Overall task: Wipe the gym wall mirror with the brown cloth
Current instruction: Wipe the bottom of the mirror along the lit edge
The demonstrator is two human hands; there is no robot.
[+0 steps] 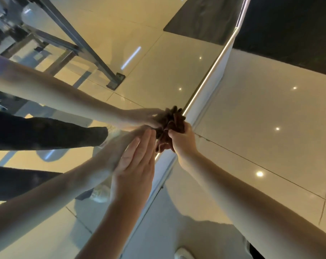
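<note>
Glossy mirror (149, 62): left hand (136, 165) flat, fingers straight together; right hand (182, 141) fist-clamped on crumpled brown cloth (169, 124).

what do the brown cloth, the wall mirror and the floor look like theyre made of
Brown cloth: soft fabric, perhaps microfibre; it bunches in thick matte folds.
Mirror: glass with a glossy face; it gives a clear, sharp reflection.
Floor: polished tile, likely ceramic or stone; cream, with thin joint lines and bright glints of lights.
</note>
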